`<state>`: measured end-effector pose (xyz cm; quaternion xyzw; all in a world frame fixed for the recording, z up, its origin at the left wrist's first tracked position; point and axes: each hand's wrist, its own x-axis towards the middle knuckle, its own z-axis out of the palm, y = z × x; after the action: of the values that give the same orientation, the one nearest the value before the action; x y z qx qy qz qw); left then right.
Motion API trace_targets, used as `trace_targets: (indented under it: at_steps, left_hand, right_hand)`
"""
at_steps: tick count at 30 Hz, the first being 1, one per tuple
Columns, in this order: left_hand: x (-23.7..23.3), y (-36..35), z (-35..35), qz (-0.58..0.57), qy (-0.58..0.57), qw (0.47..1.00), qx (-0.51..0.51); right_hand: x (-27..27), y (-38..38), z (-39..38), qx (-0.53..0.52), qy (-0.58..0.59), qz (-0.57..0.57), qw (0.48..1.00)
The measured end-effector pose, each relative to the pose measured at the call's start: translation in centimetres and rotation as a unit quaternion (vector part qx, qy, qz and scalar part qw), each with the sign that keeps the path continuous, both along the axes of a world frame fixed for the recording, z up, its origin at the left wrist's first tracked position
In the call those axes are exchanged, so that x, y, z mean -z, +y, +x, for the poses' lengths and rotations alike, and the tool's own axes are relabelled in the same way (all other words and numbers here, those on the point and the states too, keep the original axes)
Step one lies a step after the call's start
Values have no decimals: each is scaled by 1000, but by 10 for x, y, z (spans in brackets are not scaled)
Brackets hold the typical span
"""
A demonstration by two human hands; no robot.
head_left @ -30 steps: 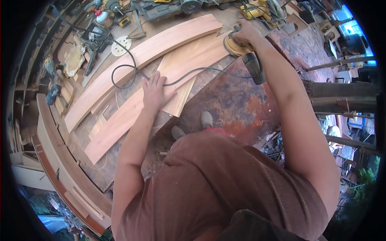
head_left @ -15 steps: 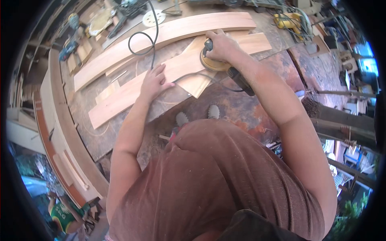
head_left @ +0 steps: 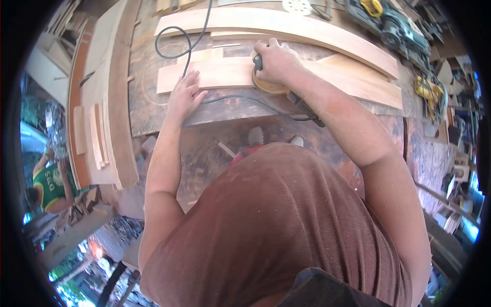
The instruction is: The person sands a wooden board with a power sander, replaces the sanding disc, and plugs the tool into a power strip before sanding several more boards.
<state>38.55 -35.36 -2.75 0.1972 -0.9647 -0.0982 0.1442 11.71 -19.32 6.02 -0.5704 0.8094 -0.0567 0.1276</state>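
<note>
My right hand [head_left: 279,61] is closed around the top of a yellow and black random orbital sander [head_left: 269,88], which sits on a pale wooden board [head_left: 225,74]. The sander's dark power cord [head_left: 240,96] runs to my left hand [head_left: 185,100], reappears beyond it and curls into a loop above. My left hand is at the board's near edge by its left end, fingers curled around the cord and thumb apart; its palm side is hidden. A second, curved board [head_left: 286,25] lies behind the first, with smaller wood pieces [head_left: 208,55] between and under them.
A long wooden panel [head_left: 115,92] stands along the left side of the worktable [head_left: 153,110]. Power tools [head_left: 401,36] and a yellow tool [head_left: 428,89] lie at the right back. A perforated disc [head_left: 296,6] is at the far edge. Another person in a green top [head_left: 53,187] is at the lower left.
My view has turned, shifting the boards rightward in it. Along the front board, the sander and both my hands have moved toward its left end. My right hand stays on the sander.
</note>
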Motion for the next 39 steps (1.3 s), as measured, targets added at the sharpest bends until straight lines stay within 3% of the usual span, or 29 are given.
trace_targets:
  at_steps: [3,5,9,11,16,18,20,25,27,30,31,33,34,35,36,38,39]
  left_hand:
    - [-10,-15,30,-9,-24,999,-33]
    - [-18,-28,51,-22,22,1000,3]
    - [-48,-33,82,-4,136,990,-38]
    - [-66,-32,92,48,230,970,-63]
    - [-98,-29,115,114,290,946,-91]
    - [-104,-26,120,193,337,917,-87]
    - [-114,-20,123,210,333,916,-80]
    - [-139,8,128,285,232,929,-51]
    - [-128,22,126,351,263,898,-41]
    - [-105,40,125,532,394,746,71]
    - [-94,44,125,530,400,745,64]
    - [-69,51,122,590,484,630,143]
    - [-55,50,119,584,516,601,180]
    - [-55,53,112,581,522,600,177]
    - [-58,59,104,583,561,579,104]
    - [-63,67,94,571,628,526,-41]
    - [-62,67,95,567,633,525,-44]
  right_hand:
    - [3,-35,31,-48,-17,-4,999]
    - [1,-58,55,-75,-15,5,997]
    - [-4,-99,98,-128,-22,2,992]
    - [-6,-122,118,-153,-34,7,988]
    - [-15,-175,162,-202,-11,-12,979]
    - [-5,-207,176,-256,-20,34,966]
    - [27,-236,193,-264,-20,-9,964]
    - [0,-260,223,-265,-18,-33,964]
    - [3,-270,229,-273,0,-61,960]
    - [-10,-271,227,-259,14,-5,966]
    - [-11,-269,225,-267,15,-3,964]
    - [-10,-265,217,-225,25,-45,973]
    - [-9,-268,215,-232,27,-45,971]
    - [-7,-271,214,-222,51,-78,971]
    - [-1,-272,212,-210,72,-107,969]
    - [5,-291,204,-207,33,-68,975]
    - [7,-308,199,-199,-6,-35,979]
